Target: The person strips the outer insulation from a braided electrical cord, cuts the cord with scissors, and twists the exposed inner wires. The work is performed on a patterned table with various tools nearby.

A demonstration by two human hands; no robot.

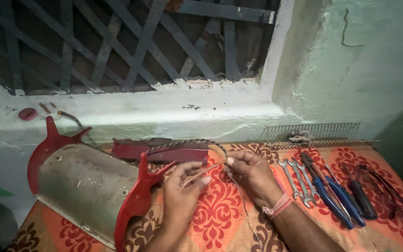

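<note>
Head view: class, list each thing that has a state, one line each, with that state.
Left hand: pinching a thin wire end.
Right hand: gripping the braided cable.
Curved metal cover: lying on its side.
Spanners: laid flat in a row.
Pliers: closed, lying flat.

Red-ended grey metal housing [89,191], orange floral-patterned cloth [220,219], blue-handled pliers [332,198]
</note>
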